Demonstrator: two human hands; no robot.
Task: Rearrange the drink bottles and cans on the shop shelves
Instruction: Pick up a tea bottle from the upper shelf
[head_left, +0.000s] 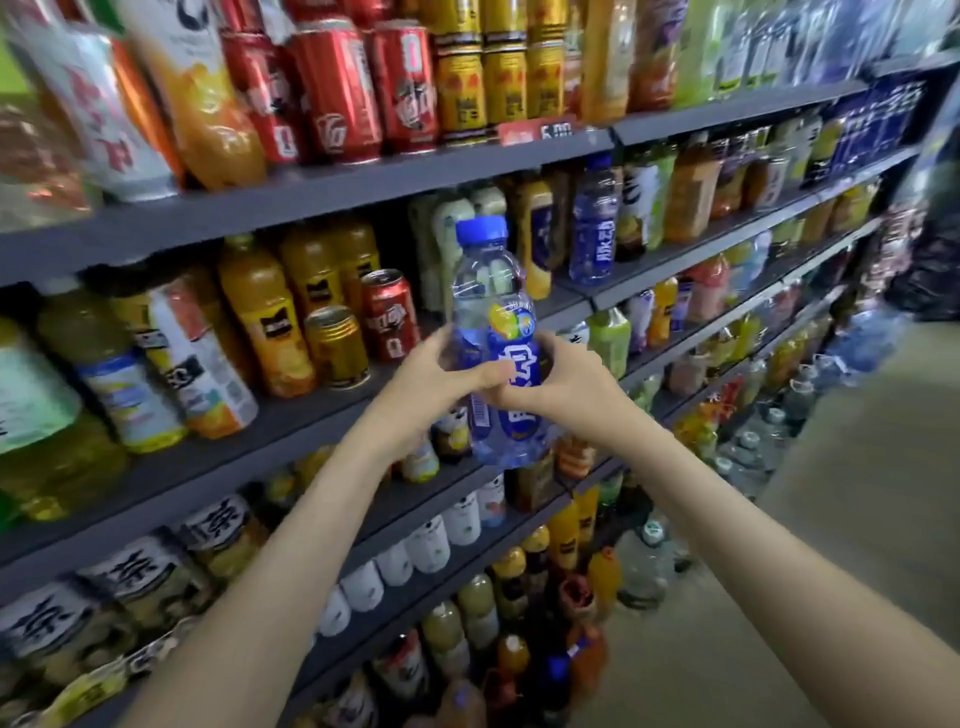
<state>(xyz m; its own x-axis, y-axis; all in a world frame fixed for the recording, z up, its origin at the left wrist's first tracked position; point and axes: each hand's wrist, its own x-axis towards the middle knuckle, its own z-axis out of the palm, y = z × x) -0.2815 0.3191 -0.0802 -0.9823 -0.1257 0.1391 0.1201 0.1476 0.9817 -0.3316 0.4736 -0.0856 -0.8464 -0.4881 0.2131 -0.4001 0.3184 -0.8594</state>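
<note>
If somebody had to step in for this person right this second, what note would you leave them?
Left hand: grips the blue-capped bottle at its label.
Right hand: grips the same bottle from the other side.
The bottle is upright, held in front of the shelves, not set down.
A matching bottle stands further right, one shelf up.
A red can and a gold can stand among juice bottles on the middle shelf.
Done: one bottle in hand; earlier sorting cannot be judged.
Left: shelve it, probably beside its match, then perhaps move the stray cans.
</note>
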